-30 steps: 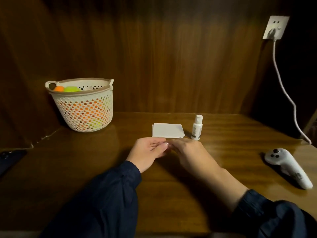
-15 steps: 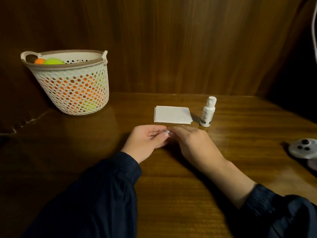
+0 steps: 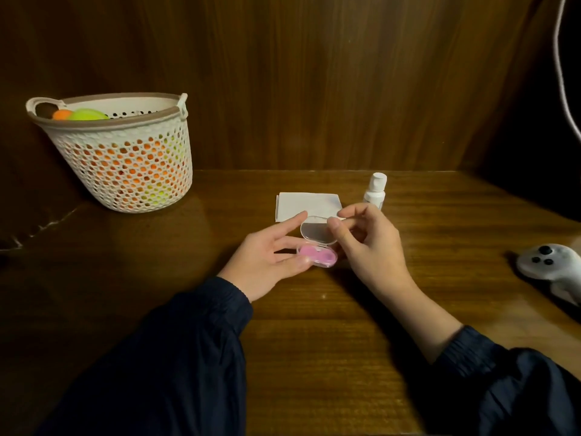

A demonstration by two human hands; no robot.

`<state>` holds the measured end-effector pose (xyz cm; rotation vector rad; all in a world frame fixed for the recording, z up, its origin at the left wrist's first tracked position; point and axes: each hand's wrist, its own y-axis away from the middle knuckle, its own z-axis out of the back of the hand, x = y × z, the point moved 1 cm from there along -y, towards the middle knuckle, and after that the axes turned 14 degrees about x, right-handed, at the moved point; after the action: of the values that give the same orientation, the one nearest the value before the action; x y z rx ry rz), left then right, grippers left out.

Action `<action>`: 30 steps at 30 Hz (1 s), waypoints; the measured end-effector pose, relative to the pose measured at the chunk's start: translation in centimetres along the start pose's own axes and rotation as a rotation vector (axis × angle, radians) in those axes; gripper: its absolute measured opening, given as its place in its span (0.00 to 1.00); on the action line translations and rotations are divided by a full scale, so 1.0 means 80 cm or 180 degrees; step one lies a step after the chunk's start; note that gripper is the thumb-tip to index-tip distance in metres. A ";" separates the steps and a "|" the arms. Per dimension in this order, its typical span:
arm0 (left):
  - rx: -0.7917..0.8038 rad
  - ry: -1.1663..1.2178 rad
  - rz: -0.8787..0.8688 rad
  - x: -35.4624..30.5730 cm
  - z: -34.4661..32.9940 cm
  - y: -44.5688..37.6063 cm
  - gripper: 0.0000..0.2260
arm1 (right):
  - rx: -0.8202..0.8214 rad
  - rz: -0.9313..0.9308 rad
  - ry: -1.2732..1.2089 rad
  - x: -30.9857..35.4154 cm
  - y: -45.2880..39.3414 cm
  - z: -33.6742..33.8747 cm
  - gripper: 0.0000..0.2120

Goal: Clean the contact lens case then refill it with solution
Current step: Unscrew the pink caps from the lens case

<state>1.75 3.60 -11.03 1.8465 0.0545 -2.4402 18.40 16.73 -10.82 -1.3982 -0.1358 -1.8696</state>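
Observation:
A small contact lens case (image 3: 317, 254) with a pink inside sits at the middle of the wooden table. Its clear lid (image 3: 316, 232) stands swung up and open. My left hand (image 3: 267, 259) holds the pink base from the left between thumb and fingers, index finger stretched out. My right hand (image 3: 367, 243) pinches the raised lid's right edge between thumb and fingers. Just behind the case lies a folded white tissue (image 3: 306, 204). A little white solution bottle (image 3: 375, 191), capped, stands upright to the tissue's right, partly hidden by my right fingers.
A white perforated basket (image 3: 125, 158) with orange and green balls stands at the back left. A white handheld controller (image 3: 553, 267) lies at the right edge. A white cable (image 3: 562, 73) hangs at the upper right. Wooden walls close in the table (image 3: 314, 325) behind and at the left.
Both hands were closed together over the case; now they have parted, the clear lid is flipped up and the pink inside shows. The view has shifted closer and to the left.

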 end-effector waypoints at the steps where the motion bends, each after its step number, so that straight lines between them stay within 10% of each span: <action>1: -0.0041 0.0030 0.0021 -0.001 0.000 0.000 0.34 | -0.0015 -0.0020 0.0009 -0.001 0.000 -0.001 0.08; 30: -0.0437 -0.0142 0.0279 -0.002 0.002 -0.001 0.38 | 0.1018 -0.0478 0.0672 0.009 0.006 -0.002 0.12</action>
<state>1.62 3.70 -10.82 1.7006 0.1320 -2.3543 18.51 16.00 -10.43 -0.9913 -0.4240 -2.0012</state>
